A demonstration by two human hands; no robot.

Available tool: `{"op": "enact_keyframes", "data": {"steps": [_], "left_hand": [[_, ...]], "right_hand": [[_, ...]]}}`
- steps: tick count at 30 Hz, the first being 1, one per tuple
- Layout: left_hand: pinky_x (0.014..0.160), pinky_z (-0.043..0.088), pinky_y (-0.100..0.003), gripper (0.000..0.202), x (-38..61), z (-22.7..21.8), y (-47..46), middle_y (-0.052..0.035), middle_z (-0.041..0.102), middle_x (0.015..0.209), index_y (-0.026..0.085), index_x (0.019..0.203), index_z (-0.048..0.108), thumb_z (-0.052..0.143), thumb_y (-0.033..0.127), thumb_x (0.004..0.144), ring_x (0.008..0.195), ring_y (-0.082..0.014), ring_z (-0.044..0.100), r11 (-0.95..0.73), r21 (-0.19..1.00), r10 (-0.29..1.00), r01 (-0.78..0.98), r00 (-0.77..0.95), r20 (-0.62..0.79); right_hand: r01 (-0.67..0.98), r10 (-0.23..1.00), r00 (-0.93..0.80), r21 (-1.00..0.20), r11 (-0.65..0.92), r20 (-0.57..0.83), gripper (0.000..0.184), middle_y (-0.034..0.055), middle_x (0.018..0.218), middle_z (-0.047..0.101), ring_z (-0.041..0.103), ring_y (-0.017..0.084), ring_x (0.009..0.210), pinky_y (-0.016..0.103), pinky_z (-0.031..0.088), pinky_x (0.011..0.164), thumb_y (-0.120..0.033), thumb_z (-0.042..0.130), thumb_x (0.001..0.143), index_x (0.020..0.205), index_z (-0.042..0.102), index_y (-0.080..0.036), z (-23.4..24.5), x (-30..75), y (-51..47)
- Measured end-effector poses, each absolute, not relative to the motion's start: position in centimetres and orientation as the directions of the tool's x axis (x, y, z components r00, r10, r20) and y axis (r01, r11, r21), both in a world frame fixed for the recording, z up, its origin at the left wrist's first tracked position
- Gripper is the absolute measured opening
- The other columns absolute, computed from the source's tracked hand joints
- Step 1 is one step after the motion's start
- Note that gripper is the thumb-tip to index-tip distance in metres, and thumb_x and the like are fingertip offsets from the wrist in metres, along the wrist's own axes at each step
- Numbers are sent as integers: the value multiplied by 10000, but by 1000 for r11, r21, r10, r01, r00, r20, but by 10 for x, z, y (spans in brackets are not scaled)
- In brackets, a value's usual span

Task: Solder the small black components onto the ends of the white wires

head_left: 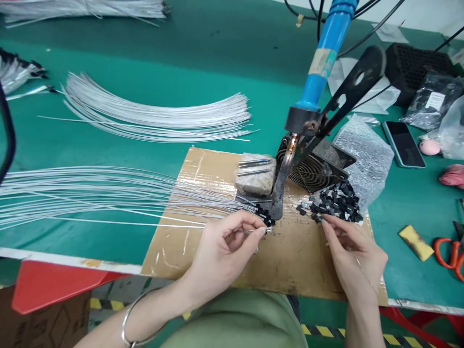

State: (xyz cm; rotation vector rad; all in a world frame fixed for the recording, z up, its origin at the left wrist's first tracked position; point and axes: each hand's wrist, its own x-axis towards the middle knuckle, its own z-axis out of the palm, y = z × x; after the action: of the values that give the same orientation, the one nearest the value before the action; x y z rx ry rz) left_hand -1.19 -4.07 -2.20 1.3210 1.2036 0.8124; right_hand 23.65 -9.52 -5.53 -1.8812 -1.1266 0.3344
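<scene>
My left hand (pixel 228 246) is closed in a pinch on a thin white wire (pixel 174 225), whose end pokes out past the fingertips. Just behind those fingers lie black pieces (pixel 266 215) on the ends of a spread of similar wires (pixel 108 188). At the near edge of a pile of small black plastic pieces (pixel 340 200), my right hand (pixel 355 256) has thumb and forefinger together on one small black piece (pixel 319 219). Above the wire ends, a blue-handled soldering iron (pixel 321 63) points down in its holder, its tip (pixel 284 176) near a dark metal plate.
Cardboard (pixel 290 266) covers the work spot. A pale block (pixel 255 186) and a black fan (pixel 313 171) stand behind the hands. Another wire bundle (pixel 163 116) lies further back. To the right are a phone (pixel 403 144), a yellow sponge (pixel 416 242) and orange-handled scissors (pixel 449 253).
</scene>
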Motion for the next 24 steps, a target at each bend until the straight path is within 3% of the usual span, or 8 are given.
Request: {"op": "enact_keyframes", "data": {"steps": [4, 11, 16, 20, 24], "left_hand": [[492, 348, -223, 148, -12, -15, -38, -16, 671, 647, 185, 845, 777, 717, 305, 909, 544, -113, 486, 153, 969, 952, 194, 234, -197], [491, 330, -236, 169, -9, -6, -32, -25, 649, 626, 176, 783, 759, 714, 314, 870, 546, -125, 497, 161, 959, 947, 232, 237, -216], [494, 295, -251, 173, -8, -7, -33, -2, 608, 622, 179, 788, 744, 699, 319, 878, 523, -112, 431, 155, 957, 951, 247, 224, -212], [490, 240, -257, 176, -9, -5, -33, 57, 446, 546, 184, 761, 729, 698, 312, 878, 502, -102, 316, 132, 946, 951, 296, 231, -205], [502, 257, -269, 187, -11, -2, -31, 4, 591, 621, 179, 775, 744, 674, 311, 887, 516, -108, 360, 115, 938, 949, 327, 242, -201]], "right_hand": [[742, 919, 300, -668, -56, 257, 147, -2, 771, 706, 605, 122, 588, 251, 515, 533, -346, 774, 960, 953, 850, -221, -57, 254, -92], [749, 917, 349, -646, -149, 193, 261, -8, 729, 692, 585, 133, 562, 272, 526, 550, -468, 750, 971, 927, 788, -214, -61, 250, -102], [536, 801, 582, -807, -247, 141, 245, 26, 783, 790, 715, 162, 629, 290, 613, 640, -455, 853, 875, 942, 833, -219, -57, 236, -104], [336, 777, 620, -931, -142, 105, 174, 46, 858, 835, 740, 162, 641, 267, 634, 601, -354, 890, 851, 979, 880, -236, -45, 215, -98], [110, 809, 587, -990, -89, -8, 43, 3, 660, 773, 627, 94, 466, 172, 542, 437, -281, 904, 826, 859, 893, -256, -33, 191, -91]]}}
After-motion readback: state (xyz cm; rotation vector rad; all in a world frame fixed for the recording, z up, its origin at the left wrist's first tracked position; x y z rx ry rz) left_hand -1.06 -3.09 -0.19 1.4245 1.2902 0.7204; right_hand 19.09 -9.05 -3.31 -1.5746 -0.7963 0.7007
